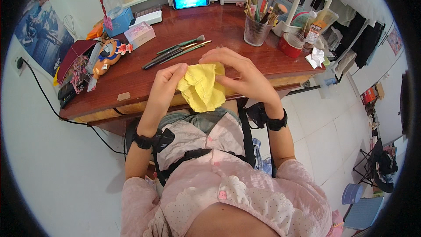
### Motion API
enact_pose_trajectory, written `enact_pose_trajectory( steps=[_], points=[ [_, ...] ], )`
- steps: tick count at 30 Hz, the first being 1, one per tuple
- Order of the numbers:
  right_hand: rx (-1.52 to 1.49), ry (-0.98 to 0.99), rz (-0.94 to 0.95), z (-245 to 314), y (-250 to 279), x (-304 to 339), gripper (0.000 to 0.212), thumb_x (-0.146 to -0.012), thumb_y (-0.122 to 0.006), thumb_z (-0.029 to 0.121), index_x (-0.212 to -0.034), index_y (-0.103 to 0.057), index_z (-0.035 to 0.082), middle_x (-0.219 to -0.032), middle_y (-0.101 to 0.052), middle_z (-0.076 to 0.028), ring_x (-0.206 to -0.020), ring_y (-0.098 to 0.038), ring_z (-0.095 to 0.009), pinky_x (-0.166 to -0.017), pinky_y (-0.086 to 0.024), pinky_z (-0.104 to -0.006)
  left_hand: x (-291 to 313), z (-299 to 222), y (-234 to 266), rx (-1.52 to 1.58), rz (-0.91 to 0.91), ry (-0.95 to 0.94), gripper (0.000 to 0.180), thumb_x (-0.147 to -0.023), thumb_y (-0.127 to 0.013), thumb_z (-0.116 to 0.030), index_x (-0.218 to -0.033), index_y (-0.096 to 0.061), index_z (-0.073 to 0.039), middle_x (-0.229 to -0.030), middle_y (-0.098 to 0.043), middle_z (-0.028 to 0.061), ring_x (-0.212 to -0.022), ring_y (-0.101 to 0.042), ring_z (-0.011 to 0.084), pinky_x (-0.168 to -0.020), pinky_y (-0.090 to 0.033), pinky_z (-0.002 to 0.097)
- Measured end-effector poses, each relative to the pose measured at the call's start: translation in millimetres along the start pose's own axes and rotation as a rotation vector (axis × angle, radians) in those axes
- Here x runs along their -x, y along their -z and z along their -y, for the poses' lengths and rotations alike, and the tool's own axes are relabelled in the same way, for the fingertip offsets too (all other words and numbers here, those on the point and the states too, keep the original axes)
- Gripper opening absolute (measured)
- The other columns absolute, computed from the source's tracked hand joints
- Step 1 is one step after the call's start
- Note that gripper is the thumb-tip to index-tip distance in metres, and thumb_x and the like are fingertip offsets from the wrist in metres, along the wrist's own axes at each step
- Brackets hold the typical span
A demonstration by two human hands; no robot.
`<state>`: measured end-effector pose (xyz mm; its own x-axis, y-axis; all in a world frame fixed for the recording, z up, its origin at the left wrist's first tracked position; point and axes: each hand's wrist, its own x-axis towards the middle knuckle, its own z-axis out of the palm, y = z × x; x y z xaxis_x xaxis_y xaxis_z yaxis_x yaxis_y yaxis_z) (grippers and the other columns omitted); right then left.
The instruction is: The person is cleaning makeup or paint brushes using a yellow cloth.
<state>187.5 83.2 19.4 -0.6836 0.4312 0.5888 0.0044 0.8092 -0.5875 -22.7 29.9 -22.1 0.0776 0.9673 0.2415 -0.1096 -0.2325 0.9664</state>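
A creased yellow cloth (202, 89) hangs over the front edge of the desk, above my lap. My left hand (167, 82) pinches its upper left corner between thumb and fingers. On the other side my right hand (239, 68) grips the cloth's right edge, the thumb on it and the fingers curved over its top. Just beyond my hands, several makeup brushes (177, 52) lie side by side on the desk. Part of the cloth's upper edge is hidden behind the right fingers.
On the reddish-brown desk (210, 22) a lit phone (190, 0) leans at the back. A ribbed glass (257, 32) full of brushes stands right, near a red jar (291, 45) and crumpled white tissue (315, 57). An orange cartoon figure (107, 57) lies left; a black cable (52, 107) hangs beside the desk.
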Motion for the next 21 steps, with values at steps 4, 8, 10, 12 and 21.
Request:
enact_pose_trajectory(
  steps=[4,8,10,12,21],
  points=[
    [0.018,-0.081,-0.038,2.2,-1.3,-2.1,0.026,-0.077,-0.059,0.000,-0.103,-0.059,-0.001,-0.103,-0.061,-0.008,-0.096,-0.059,-0.018,-0.084,-0.047,-0.0286,-0.5,0.1,-3.1,-0.031,0.044,-0.032,0.034,-0.097,-0.040,-0.025,-0.110,-0.055,0.002,-0.105,-0.060,0.0057,-0.093,-0.058,0.0091,-0.077,-0.046,0.0210],
    [-0.094,-0.224,-0.112,-4.5,-5.4,1.0,0.021,-0.080,-0.059,0.001,-0.100,-0.060,-0.002,-0.096,-0.063,-0.007,-0.087,-0.062,-0.015,-0.080,-0.049,-0.0269,3.9,-11.5,-19.1,0.001,-0.025,-0.011,0.030,-0.095,-0.044,-0.021,-0.113,-0.053,0.001,-0.108,-0.058,0.0069,-0.100,-0.054,0.0128,-0.089,-0.040,0.0254],
    [-0.090,-0.189,-0.137,-6.1,-10.0,0.1,0.022,-0.080,-0.062,0.008,-0.100,-0.058,0.000,-0.088,-0.065,-0.010,-0.076,-0.065,-0.019,-0.069,-0.051,-0.0271,5.5,-7.6,-18.4,-0.220,0.044,-0.197,0.032,-0.093,-0.046,-0.022,-0.115,-0.051,0.000,-0.109,-0.057,0.0077,-0.103,-0.053,0.0167,-0.091,-0.039,0.0273],
    [-0.096,-0.180,-0.122,-5.0,-13.1,-0.6,0.022,-0.080,-0.062,0.008,-0.101,-0.058,0.000,-0.089,-0.065,-0.011,-0.077,-0.065,-0.019,-0.069,-0.051,-0.0273,9.5,-10.6,-21.8,-0.317,0.053,-0.200,0.032,-0.090,-0.050,-0.021,-0.114,-0.051,0.000,-0.106,-0.058,0.0088,-0.099,-0.054,0.0167,-0.088,-0.040,0.0278],
    [0.008,-0.195,-0.091,-0.9,-8.0,0.9,0.028,-0.078,-0.063,0.005,-0.104,-0.056,-0.001,-0.093,-0.064,-0.010,-0.078,-0.062,-0.016,-0.070,-0.049,-0.0272,9.3,-17.8,-11.7,-0.556,-0.057,-0.031,0.020,-0.087,-0.057,-0.007,-0.103,-0.057,0.003,-0.084,-0.063,0.0023,-0.077,-0.056,0.0056,-0.067,-0.045,0.0204]
  ],
)
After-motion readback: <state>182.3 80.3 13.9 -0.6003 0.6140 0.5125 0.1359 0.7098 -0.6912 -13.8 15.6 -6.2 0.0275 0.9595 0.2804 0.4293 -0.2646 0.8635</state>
